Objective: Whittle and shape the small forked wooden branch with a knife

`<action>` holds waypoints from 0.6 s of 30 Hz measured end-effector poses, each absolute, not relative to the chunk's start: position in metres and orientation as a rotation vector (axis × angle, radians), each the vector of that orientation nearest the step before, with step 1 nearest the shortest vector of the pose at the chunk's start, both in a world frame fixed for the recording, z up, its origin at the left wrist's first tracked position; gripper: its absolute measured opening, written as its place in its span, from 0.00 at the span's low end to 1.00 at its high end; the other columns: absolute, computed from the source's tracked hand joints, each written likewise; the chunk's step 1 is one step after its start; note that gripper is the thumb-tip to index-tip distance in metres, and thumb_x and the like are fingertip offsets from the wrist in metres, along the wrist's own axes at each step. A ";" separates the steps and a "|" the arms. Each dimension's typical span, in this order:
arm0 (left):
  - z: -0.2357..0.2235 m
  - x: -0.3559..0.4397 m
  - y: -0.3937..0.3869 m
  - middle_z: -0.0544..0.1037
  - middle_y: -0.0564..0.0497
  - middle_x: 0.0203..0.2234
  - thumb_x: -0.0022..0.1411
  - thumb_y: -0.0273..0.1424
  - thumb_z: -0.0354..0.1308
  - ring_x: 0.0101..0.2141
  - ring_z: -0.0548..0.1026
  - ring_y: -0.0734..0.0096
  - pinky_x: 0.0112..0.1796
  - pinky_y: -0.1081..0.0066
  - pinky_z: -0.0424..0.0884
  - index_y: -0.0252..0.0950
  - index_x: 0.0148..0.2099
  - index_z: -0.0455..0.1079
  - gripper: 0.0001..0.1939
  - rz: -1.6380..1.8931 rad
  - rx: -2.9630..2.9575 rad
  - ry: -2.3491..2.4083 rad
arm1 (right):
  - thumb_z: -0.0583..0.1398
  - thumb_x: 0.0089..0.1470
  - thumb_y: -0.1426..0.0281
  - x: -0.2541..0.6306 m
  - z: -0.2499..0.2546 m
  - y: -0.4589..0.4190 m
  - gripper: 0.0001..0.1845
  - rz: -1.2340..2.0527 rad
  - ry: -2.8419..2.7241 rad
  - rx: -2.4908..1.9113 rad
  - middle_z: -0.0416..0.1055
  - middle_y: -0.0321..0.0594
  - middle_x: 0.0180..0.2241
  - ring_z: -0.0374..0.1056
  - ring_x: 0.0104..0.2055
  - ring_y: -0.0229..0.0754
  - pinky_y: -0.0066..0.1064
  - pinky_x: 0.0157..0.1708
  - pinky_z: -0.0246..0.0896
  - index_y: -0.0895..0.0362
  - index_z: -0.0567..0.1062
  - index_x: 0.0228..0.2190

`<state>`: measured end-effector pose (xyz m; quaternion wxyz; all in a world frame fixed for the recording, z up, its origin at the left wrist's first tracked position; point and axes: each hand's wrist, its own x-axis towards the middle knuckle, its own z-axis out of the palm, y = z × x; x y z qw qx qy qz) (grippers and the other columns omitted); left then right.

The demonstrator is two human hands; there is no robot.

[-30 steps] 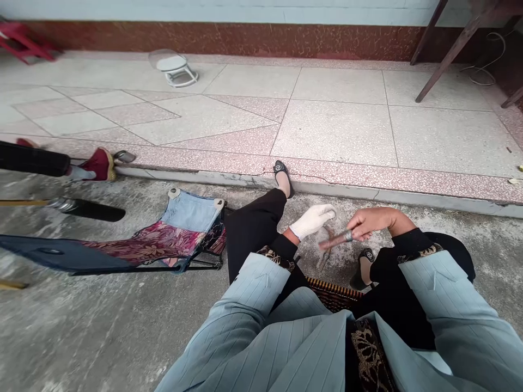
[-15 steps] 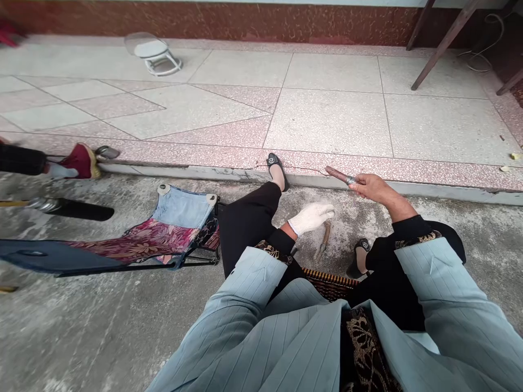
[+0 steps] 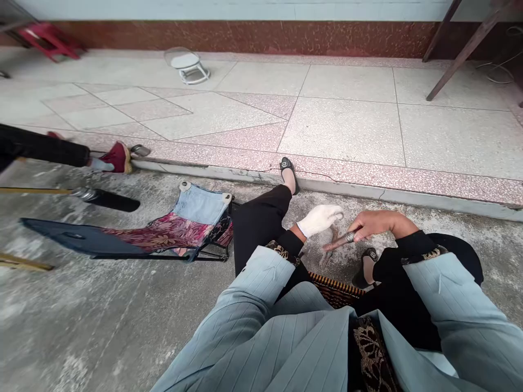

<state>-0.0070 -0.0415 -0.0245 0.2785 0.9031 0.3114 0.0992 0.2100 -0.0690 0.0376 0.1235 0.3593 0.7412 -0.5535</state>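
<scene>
My left hand (image 3: 321, 220), in a white knitted glove, is curled closed between my knees; whatever its fingers hold is hidden. Just below it a curved brown wooden piece (image 3: 334, 235) shows, blurred, and I cannot tell whether the glove touches it. My bare right hand (image 3: 373, 224) is wrapped round the near end of a short wooden stick (image 3: 335, 243) with silvery wire wound about it. The stick points left and down, its far end crossing in front of the curved piece.
A low woven seat (image 3: 339, 289) is under me. To the left stand a folding fabric chair (image 3: 163, 234), a dark-bladed long-handled tool (image 3: 114, 200) and another person's leg (image 3: 44, 144). Ahead runs a raised tiled step (image 3: 343, 136) with a small white stool (image 3: 188, 66) and a red stool (image 3: 51, 39).
My right hand raised the wooden stick half a second ago and has now swung it back down beside the gloved hand. My left hand stays nearly in place. The view shifted slightly.
</scene>
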 end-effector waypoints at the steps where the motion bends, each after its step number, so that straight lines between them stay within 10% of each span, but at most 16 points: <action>1: -0.026 -0.005 -0.042 0.76 0.51 0.35 0.68 0.33 0.45 0.36 0.72 0.71 0.37 0.74 0.63 0.35 0.43 0.71 0.14 0.266 2.367 0.828 | 0.59 0.53 0.56 0.214 0.040 -0.068 0.17 -1.742 2.218 1.079 0.69 0.34 0.25 0.63 0.26 0.36 0.28 0.27 0.55 0.56 0.77 0.37; 8: -0.038 0.006 -0.048 0.75 0.53 0.30 0.67 0.34 0.46 0.32 0.72 0.72 0.34 0.75 0.62 0.36 0.40 0.72 0.14 0.108 2.261 0.601 | 0.53 0.57 0.55 0.238 0.029 -0.047 0.19 -1.254 2.303 2.237 0.68 0.39 0.25 0.63 0.26 0.39 0.30 0.27 0.55 0.58 0.74 0.31; 12: -0.028 0.001 -0.047 0.76 0.52 0.31 0.66 0.35 0.47 0.33 0.72 0.71 0.35 0.74 0.62 0.37 0.40 0.72 0.13 0.173 2.308 0.641 | 0.59 0.53 0.60 0.236 0.021 -0.047 0.13 -0.741 2.108 2.042 0.71 0.45 0.27 0.64 0.28 0.42 0.31 0.26 0.53 0.57 0.75 0.27; 18: -0.021 -0.006 -0.039 0.75 0.52 0.31 0.66 0.35 0.47 0.32 0.71 0.71 0.34 0.74 0.61 0.35 0.41 0.72 0.14 0.277 2.261 0.821 | 0.62 0.48 0.54 0.228 0.034 -0.063 0.18 -1.737 1.985 1.078 0.70 0.35 0.22 0.63 0.23 0.35 0.27 0.25 0.56 0.56 0.78 0.27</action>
